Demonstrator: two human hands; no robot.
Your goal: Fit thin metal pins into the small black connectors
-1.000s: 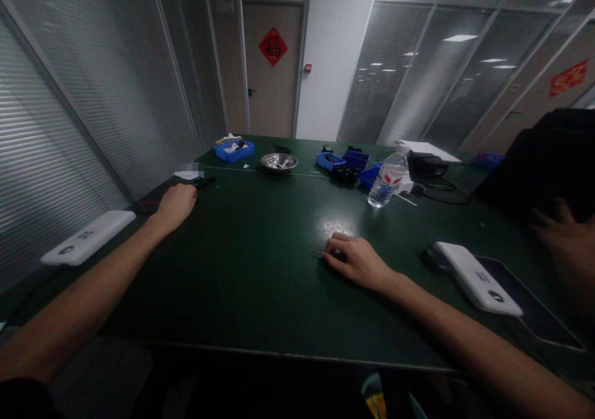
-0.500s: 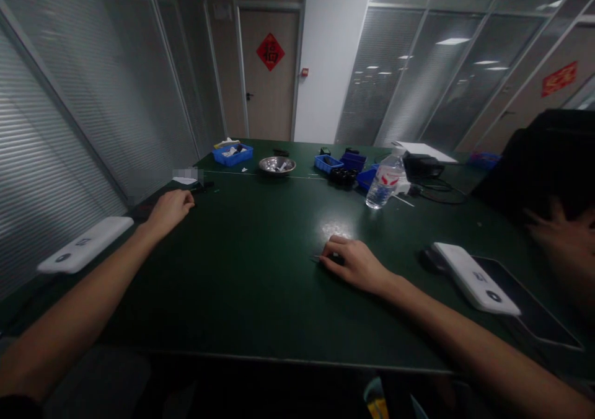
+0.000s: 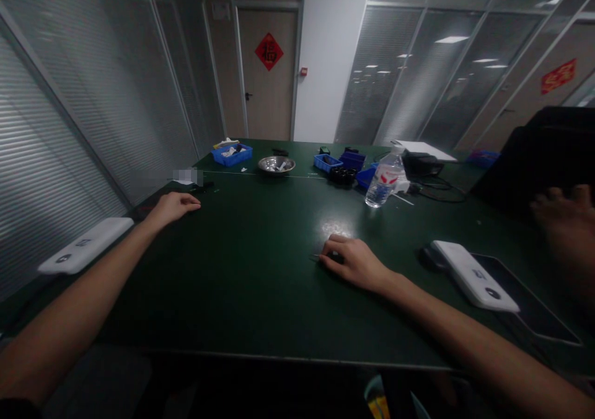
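My left hand [image 3: 175,206] is low over the left side of the green table [image 3: 251,264], fingers drawn together and pointing right. Whatever may be between its fingertips is too small to make out. Just beyond it lie a small black object [image 3: 202,187] and a piece of white paper [image 3: 182,180]. My right hand [image 3: 349,259] rests on the table right of centre, fingers curled in a pinch. A thin pale pointed object [image 3: 315,256] sticks out leftward from its fingertips; most of it is hidden by the hand.
White power banks lie on the left [image 3: 86,244] and right [image 3: 475,276], the latter on a dark tablet [image 3: 534,307]. Farther back stand a metal bowl [image 3: 276,166], a blue basket [image 3: 232,154], blue bins [image 3: 328,162] and a water bottle [image 3: 383,180]. Another person's hand [image 3: 564,211] is at right.
My left hand has shifted slightly right, its fingers now stretched farther forward. My right hand stays in place with the thin object. The other person's hand has moved at the right edge.
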